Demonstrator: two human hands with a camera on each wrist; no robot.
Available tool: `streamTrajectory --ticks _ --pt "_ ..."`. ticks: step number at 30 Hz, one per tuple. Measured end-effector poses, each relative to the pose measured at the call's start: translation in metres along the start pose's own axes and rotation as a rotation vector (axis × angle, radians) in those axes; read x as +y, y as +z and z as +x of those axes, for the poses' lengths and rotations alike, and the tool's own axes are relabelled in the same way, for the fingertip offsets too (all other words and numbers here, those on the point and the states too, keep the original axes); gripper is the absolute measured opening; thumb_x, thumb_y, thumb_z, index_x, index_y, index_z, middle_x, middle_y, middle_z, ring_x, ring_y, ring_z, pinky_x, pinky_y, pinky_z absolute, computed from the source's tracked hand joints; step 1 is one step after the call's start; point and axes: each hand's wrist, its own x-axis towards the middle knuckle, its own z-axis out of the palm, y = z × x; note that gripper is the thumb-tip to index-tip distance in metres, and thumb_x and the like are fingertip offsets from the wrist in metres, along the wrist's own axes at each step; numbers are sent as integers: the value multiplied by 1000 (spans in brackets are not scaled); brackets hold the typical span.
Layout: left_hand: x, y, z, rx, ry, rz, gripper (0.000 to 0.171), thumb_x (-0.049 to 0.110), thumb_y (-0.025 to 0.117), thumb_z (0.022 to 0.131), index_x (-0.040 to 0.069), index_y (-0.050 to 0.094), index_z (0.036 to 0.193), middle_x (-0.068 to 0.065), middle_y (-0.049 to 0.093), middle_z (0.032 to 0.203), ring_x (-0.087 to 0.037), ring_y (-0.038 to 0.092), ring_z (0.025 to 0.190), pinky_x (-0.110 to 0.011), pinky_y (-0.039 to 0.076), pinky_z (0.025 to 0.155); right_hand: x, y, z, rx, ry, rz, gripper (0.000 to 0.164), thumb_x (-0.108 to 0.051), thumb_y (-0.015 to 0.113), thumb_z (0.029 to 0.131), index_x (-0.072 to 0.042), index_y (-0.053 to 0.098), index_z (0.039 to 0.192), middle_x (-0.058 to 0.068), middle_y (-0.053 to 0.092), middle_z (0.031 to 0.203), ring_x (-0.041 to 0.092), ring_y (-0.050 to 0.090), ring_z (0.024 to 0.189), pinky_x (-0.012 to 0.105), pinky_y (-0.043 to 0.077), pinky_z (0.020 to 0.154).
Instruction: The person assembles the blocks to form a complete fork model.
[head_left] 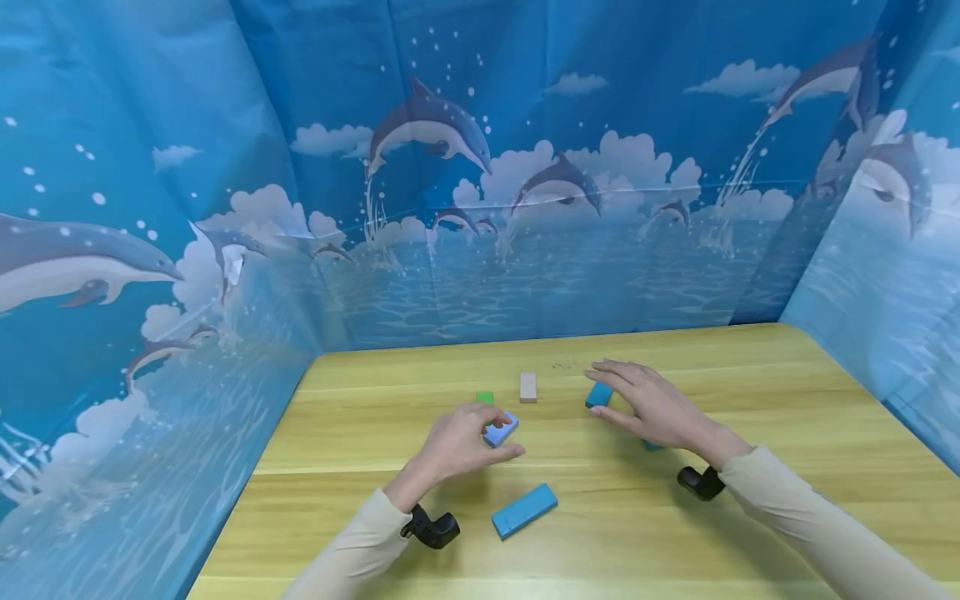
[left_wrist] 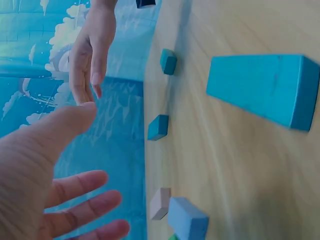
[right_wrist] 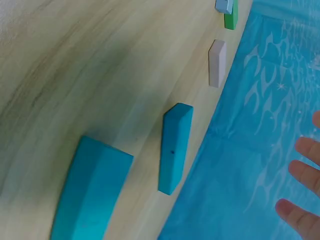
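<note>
My left hand [head_left: 459, 443] is held over the table's middle, thumb and fingers apart. Below and beside its fingertips lie a light blue block [head_left: 502, 430] and a green block [head_left: 485, 397]; in the left wrist view a gap shows between the hand [left_wrist: 62, 165] and the light blue block [left_wrist: 187, 219]. My right hand [head_left: 654, 407] hovers with its fingers extended above a blue block [head_left: 599, 394]. Another blue block [head_left: 652, 446] is mostly hidden under that palm. The right wrist view shows both blue blocks lying free, with the right fingertips [right_wrist: 306, 147] away from them.
A longer blue block [head_left: 525, 511] lies nearest the front, right of the left wrist. A pale pinkish block [head_left: 528, 387] lies farther back between the hands. The wooden table [head_left: 360, 500] ends at a blue dolphin-print curtain [head_left: 480, 275] behind and at the sides.
</note>
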Motion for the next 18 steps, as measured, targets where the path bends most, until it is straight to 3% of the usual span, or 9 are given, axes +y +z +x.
streamTrajectory --ticks 6,14,18 --pt "3 13 -3 -50 -35 -78 53 61 67 78 16 72 106 8 67 101 -11 60 86 -23 46 67 5 5 0 -23 56 47 54 -33 65 91 -7 51 136 17 47 137 37 43 124 57 33 97" --pt "10 32 -12 -220 -83 -148 46 61 73 72 20 68 93 15 61 86 -2 57 79 -21 45 65 10 13 -2 -67 147 98 54 -32 66 90 -6 52 135 19 48 136 40 44 123 57 34 96" --pt "15 41 -17 -260 -88 -160 43 54 78 70 18 65 89 14 57 78 1 52 69 -19 43 61 12 17 -2 -78 173 102 53 -32 66 90 -5 53 134 20 49 135 40 45 121 58 36 94"
